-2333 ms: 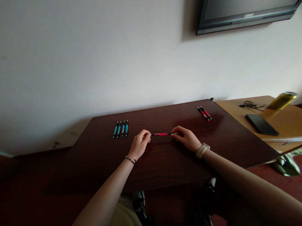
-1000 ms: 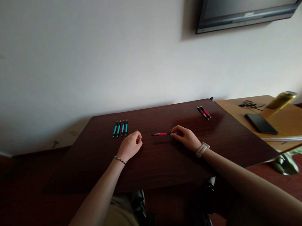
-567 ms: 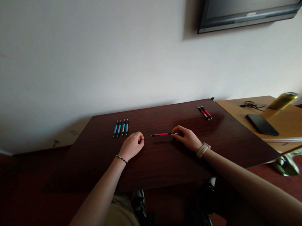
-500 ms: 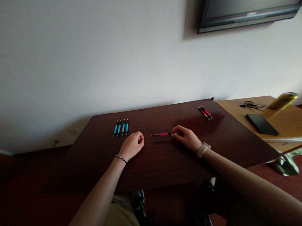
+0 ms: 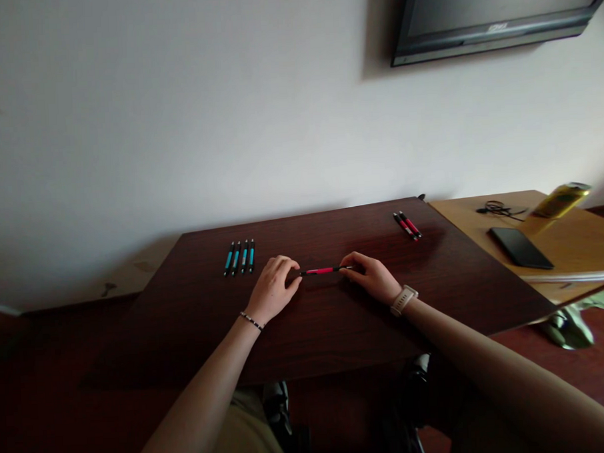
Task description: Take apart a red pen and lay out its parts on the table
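A red and black pen (image 5: 322,271) is held level, crosswise, just above the dark wooden table (image 5: 326,332). My right hand (image 5: 371,275) pinches its right end between thumb and fingers. At the other end, the thumb and fingertips of my left hand (image 5: 277,286) are closed around the pen's left tip. Several blue and black pens (image 5: 239,257) lie side by side in a row, beyond and left of my left hand. Two red and black pens (image 5: 407,226) rest together near the table's far right corner.
To the right, a lighter wooden table (image 5: 578,248) bears a black phone (image 5: 520,247), a coiled black cable (image 5: 501,209) and a yellow can (image 5: 562,200). A television (image 5: 493,18) hangs on the wall behind. Greenish cloth (image 5: 569,328) is below the lighter table.
My left hand has moved right, opened from its curled shape and taken hold of the pen's left end. My right hand keeps its pinch on the other end.
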`<state>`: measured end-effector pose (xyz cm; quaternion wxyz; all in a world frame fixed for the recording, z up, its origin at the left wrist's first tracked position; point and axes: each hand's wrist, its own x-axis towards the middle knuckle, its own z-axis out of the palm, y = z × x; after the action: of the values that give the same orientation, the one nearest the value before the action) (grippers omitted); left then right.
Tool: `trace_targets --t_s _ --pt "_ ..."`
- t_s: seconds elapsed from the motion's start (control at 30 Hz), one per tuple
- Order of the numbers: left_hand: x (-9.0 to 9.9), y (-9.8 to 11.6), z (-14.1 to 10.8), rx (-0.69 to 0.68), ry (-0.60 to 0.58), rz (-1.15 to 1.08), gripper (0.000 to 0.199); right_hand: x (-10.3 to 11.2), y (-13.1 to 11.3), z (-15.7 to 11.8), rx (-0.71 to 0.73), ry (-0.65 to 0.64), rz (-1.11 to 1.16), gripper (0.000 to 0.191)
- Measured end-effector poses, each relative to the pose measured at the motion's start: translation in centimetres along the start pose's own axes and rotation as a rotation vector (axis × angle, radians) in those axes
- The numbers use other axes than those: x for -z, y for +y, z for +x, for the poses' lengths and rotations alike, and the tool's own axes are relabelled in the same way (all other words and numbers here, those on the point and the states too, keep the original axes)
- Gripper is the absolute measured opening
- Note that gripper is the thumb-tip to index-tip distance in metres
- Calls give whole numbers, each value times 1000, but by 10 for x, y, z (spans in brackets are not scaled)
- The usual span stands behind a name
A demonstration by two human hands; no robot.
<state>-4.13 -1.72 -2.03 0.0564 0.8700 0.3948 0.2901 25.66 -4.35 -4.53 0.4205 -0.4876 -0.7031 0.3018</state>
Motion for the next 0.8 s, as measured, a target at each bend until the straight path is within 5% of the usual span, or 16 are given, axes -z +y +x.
trace_targets --t_s 0.8 --pt "-2 10 5 13 22 -134 13 0 6 2 -12 2 -8 19"
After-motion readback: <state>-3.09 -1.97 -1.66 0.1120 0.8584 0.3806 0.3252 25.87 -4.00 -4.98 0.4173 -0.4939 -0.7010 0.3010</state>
